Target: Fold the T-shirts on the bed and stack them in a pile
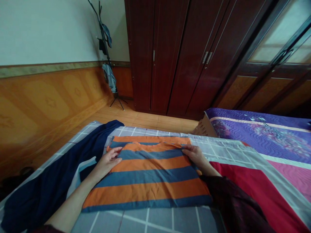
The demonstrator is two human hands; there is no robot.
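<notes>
An orange and blue-grey striped shirt (148, 174) lies spread on the grey checked bed sheet (160, 220), its neckline toward the far side. At the shirt's upper left edge is my left hand (110, 160), its fingers apart and resting on the cloth. My right hand (194, 155) has the upper right edge of the shirt pinched between thumb and fingers. A dark blue garment (48, 181) lies to the left, and a red cloth (250, 181) to the right, partly behind my right sleeve.
Beyond the bed stand a dark red wardrobe (170, 58) and a coat rack (105, 48) with hanging items. A woven basket (206, 127) is by the far right edge, beside a purple flowered bedcover (267, 129).
</notes>
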